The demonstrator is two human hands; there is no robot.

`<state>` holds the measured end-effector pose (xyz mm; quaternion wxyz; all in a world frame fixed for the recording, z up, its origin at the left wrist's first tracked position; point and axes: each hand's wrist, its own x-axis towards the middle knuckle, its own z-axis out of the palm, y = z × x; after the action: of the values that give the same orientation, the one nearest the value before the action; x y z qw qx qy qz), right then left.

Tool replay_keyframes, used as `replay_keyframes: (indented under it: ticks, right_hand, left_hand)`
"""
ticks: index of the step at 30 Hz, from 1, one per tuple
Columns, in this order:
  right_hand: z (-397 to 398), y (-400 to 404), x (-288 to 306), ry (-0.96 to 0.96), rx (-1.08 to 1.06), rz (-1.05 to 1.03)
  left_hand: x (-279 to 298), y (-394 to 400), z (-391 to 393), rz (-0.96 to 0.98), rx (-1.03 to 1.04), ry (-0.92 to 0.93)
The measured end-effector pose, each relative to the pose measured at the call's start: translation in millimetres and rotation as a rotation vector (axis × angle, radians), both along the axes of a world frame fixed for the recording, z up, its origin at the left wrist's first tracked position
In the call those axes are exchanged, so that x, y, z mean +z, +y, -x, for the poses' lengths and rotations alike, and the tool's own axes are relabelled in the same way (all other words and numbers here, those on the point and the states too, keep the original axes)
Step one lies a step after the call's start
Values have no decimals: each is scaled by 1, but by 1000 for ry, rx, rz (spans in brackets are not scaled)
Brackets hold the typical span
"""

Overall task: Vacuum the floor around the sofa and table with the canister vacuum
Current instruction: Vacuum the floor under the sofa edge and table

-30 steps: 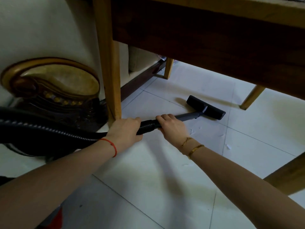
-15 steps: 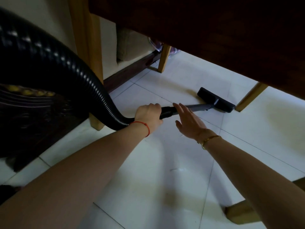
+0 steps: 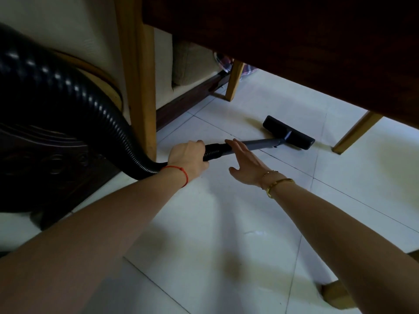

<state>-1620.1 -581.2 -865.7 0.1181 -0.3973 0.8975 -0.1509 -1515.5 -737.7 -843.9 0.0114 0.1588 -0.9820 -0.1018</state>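
A thick black ribbed vacuum hose curves down from the upper left to my left hand, which grips its end where it joins the grey wand. The wand runs right to a flat black floor nozzle lying on the white tiled floor under the dark wooden table. My right hand hovers with fingers straight beside the wand, its fingertips at the tube. The cream sofa with its dark base stands behind the table legs.
Light wooden table legs stand at the left, the far middle, the right and the bottom right. A dark carved piece of furniture fills the left side. White floor tiles stretch to the right.
My right hand let go of the wand and now hovers beside it with straight fingers. The view dropped lower under the table, and the hose loop rose at the left.
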Motion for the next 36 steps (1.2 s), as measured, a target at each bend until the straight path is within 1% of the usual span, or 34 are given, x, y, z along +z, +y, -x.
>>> replay_keyframes:
  ticks: [3, 12, 15, 22, 28, 32, 36]
  right_hand:
    - [-19, -24, 3, 20, 34, 32]
    - [-85, -82, 10, 174, 151, 219]
    - [-101, -96, 15, 242, 165, 261]
    - [-143, -117, 33, 385, 272, 289]
    - [-178, -129, 51, 414, 367, 326]
    - [-191, -131, 53, 476, 385, 329]
    - [-192, -132, 47, 504, 375, 311]
  left_hand:
    - [9, -19, -23, 7, 16, -12]
    - [50, -61, -109, 35, 120, -30]
    - [64, -71, -128, 79, 135, -35]
    - [95, -80, -185, 147, 136, -39]
    - [110, -77, -220, 207, 117, -32]
    - [112, -77, -236, 249, 101, -18]
    - [101, -76, -239, 293, 78, -27]
